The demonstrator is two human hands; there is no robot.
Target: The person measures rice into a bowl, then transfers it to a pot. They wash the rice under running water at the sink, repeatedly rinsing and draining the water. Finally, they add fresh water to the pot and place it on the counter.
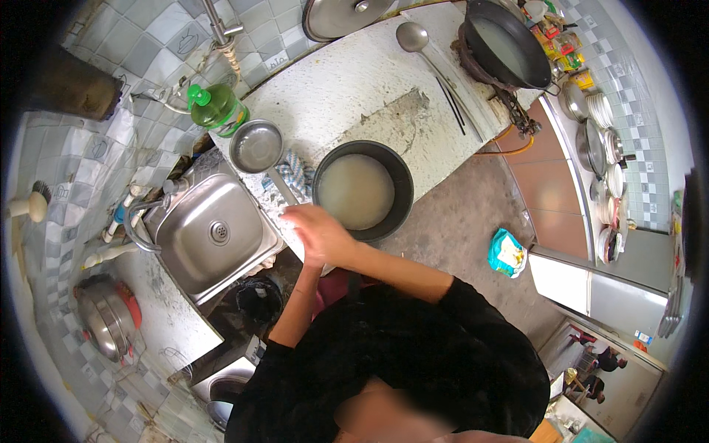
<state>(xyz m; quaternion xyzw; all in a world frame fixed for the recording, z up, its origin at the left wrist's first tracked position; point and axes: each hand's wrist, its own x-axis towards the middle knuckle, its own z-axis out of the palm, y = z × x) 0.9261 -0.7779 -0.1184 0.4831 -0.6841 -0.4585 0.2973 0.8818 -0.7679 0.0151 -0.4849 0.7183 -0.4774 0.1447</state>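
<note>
My right hand (pixel 330 235) crosses over my left hand (pixel 311 256) at the counter's near edge. The right fingers are blurred, and the left hand is mostly covered. Just beyond the fingertips ends the handle of a metal dipper (pixel 256 147); whether a finger touches it cannot be made out. A blue-and-white striped cloth (pixel 296 170) lies partly under the handle. Close to my right wrist stands a dark, deep pot (pixel 404 191) with cloudy, whitish liquid (pixel 356 191) inside.
Left of the hands is a steel sink (pixel 194 243) with a curved faucet (pixel 130 224). A green pump bottle (pixel 221 113) stands behind the dipper. A long-handled ladle (pixel 412 37) and dark chopsticks (pixel 451 105) lie near a wok (pixel 507 47). A teal bag (pixel 507 253) sits on the floor.
</note>
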